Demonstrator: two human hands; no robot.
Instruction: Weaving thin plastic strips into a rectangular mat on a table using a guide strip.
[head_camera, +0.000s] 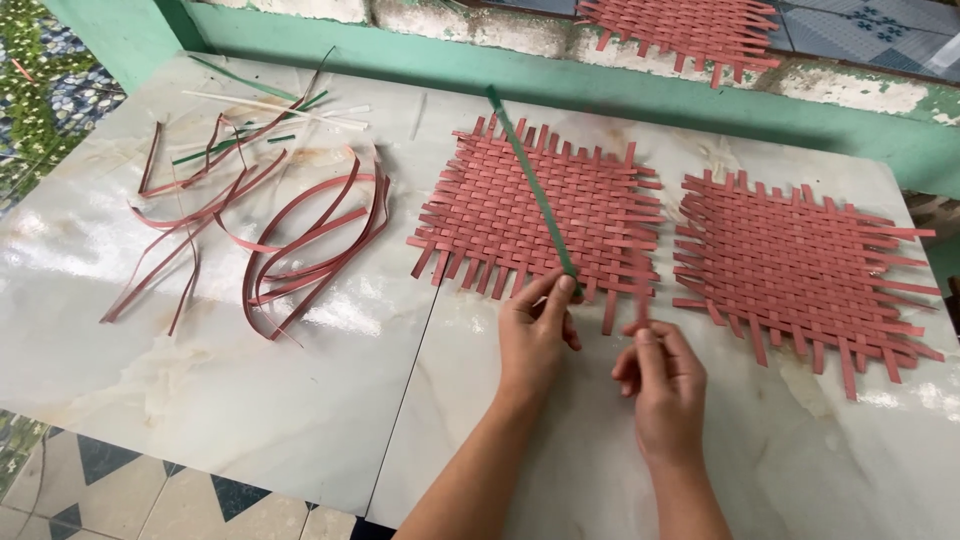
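A red woven mat (520, 205) of flat strips lies in the middle of the pale marble tabletop (200, 390). A long green strip (530, 180) runs diagonally across it. My left hand (535, 335) pinches the near end of that green strip at the mat's front edge. My right hand (660, 380) is beside it, fingers closed on a loose red strip end (640, 310) that sticks out of the mat's near right corner.
A second red woven mat (800, 265) lies to the right. Loose red strips (300, 240) and a few green and white ones (270, 110) are scattered at the left. Another woven mat (690, 30) rests on the green ledge behind. Tiled floor shows below the table's near edge.
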